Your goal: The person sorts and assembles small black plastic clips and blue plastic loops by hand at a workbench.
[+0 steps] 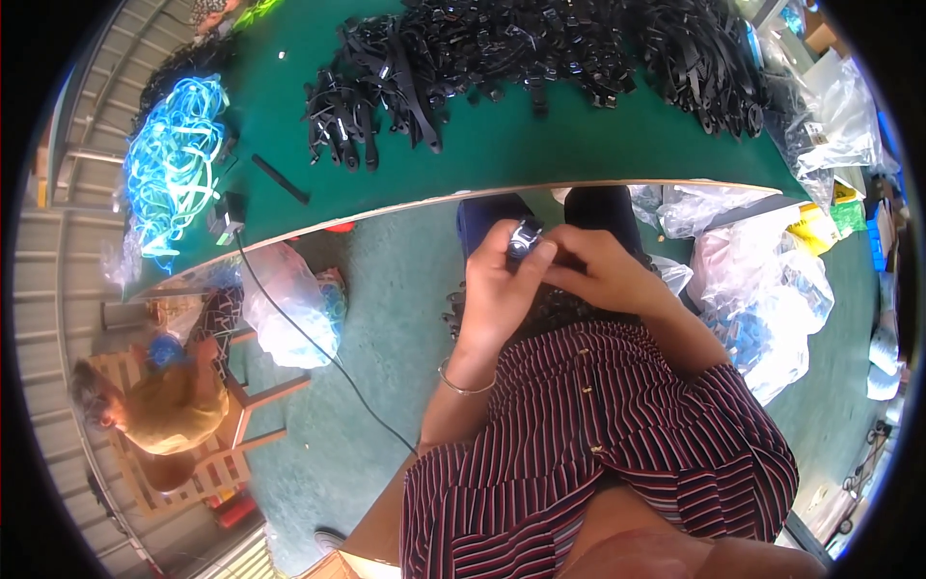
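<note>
My left hand (500, 289) is closed around a small shiny dark-and-silver piece (524, 237), pinched between thumb and fingers above my lap. Its exact kind is too small to tell. Beside it, my right hand (600, 274) has its fingers curled together, their tips close against the left thumb. Whatever those right fingers grip is hidden. Under my hands, a pile of small black pieces (559, 311) lies on my lap, partly covered by my wrists.
A green table (482, 154) stands ahead, heaped with black straps (410, 96) and blue-white cords (178, 164). A black cable (318, 347) runs from the table toward me. Filled plastic bags (289, 309) flank my legs. At left a person (178, 410) sits working.
</note>
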Demonstrator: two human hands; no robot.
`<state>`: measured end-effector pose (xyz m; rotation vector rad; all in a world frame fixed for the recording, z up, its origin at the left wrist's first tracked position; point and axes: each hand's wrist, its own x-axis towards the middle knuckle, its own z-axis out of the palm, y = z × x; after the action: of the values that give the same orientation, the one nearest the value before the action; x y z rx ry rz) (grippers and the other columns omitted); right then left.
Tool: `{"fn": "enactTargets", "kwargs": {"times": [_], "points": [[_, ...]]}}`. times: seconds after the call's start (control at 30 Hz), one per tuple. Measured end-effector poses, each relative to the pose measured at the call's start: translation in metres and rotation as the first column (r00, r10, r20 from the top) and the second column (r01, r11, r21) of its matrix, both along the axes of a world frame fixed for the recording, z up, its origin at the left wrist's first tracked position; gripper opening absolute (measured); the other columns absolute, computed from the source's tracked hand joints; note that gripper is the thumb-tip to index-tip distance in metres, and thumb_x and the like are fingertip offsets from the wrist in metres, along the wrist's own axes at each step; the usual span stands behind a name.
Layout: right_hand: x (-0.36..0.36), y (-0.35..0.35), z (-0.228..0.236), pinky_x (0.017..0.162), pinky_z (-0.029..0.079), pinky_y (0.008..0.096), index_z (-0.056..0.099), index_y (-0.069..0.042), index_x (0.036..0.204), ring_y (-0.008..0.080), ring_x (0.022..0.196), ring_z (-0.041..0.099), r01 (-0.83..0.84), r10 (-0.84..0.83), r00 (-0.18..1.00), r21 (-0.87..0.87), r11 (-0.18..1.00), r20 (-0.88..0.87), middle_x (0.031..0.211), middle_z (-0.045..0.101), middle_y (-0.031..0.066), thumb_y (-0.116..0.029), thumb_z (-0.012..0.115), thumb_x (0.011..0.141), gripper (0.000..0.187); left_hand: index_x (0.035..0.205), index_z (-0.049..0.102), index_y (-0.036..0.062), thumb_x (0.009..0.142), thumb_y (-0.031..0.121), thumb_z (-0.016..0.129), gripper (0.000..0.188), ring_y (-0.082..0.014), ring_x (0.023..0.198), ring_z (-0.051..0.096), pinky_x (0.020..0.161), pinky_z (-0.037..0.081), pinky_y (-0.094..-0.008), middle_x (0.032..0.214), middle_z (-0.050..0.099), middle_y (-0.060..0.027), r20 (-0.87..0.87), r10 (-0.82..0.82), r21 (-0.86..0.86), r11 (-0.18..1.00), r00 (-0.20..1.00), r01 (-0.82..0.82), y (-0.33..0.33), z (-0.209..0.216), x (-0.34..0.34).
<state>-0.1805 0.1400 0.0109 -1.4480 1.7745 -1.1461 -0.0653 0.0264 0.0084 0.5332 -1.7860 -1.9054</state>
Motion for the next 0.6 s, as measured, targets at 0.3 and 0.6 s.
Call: {"fn": "enactTargets", "kwargs": {"times": [0.3,0.6], "points": [[0.001,0.008,0.002,0.059,0.043,0.0252,0.058,0.002,0.099,0.0144,0.065,0.054,0.318,-0.272,0.932,-0.175,0.932,0.241,0.077,0.056,0.0077,-0.004,0.053,0.084,0.016,0.07,0.044,0.0066,0.091,0.043,0.044,0.043,-0.0105,0.054,0.032,0.051,0.027,-0.0235,0.057,0.036,-0.0001,-0.377,-0.047,0.478,0.846,0.925,0.238,-0.001,-0.005,0.001],[0.015,0.009,0.003,0.063,0.043,0.0258,0.06,0.0,0.104,0.0163,0.07,0.053,0.298,-0.268,0.954,-0.316,0.901,0.135,0.08,0.054,0.0081,-0.002,0.054,0.082,0.024,0.074,0.043,0.0058,0.092,0.039,0.045,0.038,-0.01,0.056,0.033,0.053,0.027,-0.0228,0.064,0.04,-0.0012,-0.429,-0.036,0.599,0.736,0.902,0.314,0.007,-0.001,0.01]]}}
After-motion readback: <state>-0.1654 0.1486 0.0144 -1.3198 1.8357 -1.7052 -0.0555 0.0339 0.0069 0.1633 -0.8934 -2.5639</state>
